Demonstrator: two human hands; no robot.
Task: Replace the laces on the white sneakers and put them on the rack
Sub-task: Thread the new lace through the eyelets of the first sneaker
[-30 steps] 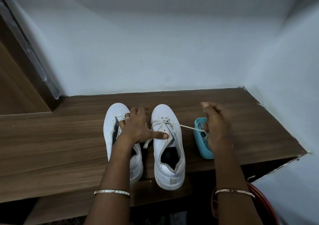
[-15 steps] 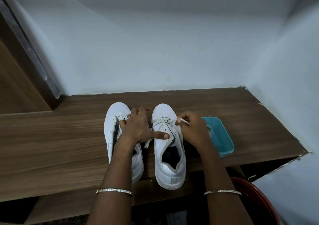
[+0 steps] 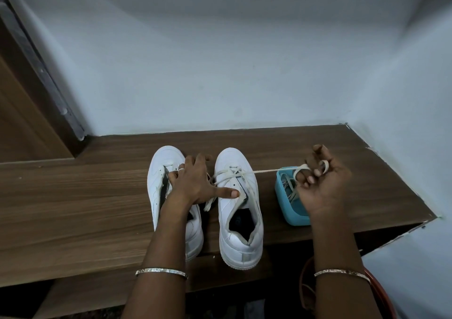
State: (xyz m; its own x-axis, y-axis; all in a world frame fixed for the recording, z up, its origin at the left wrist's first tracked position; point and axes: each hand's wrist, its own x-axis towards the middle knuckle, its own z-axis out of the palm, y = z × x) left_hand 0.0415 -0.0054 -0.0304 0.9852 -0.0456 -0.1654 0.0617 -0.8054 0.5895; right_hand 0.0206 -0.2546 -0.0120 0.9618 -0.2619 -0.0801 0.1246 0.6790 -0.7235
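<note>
Two white sneakers stand side by side on the wooden shelf (image 3: 73, 196), toes away from me. The left sneaker (image 3: 161, 169) has no lace in its eyelets. The right sneaker (image 3: 238, 211) is laced near the toe with a cream lace (image 3: 266, 171). My left hand (image 3: 195, 181) lies across both shoes, its thumb pressing the right sneaker's eyelet flap, fingers spread over the left one. My right hand (image 3: 320, 184) is out to the right, palm up, fingers curled round the lace end, which runs taut from the shoe.
A small blue tray (image 3: 291, 211) holding more laces sits right of the sneakers, partly behind my right hand. A red-rimmed bucket (image 3: 381, 291) stands below the shelf's front edge. Walls close the shelf at back and right; a wooden door frame (image 3: 29, 113) stands at left.
My right hand has moved from the right sneaker's eyelets out to the right, pulling the lace taut over the blue tray. The left hand has stayed on the shoes.
</note>
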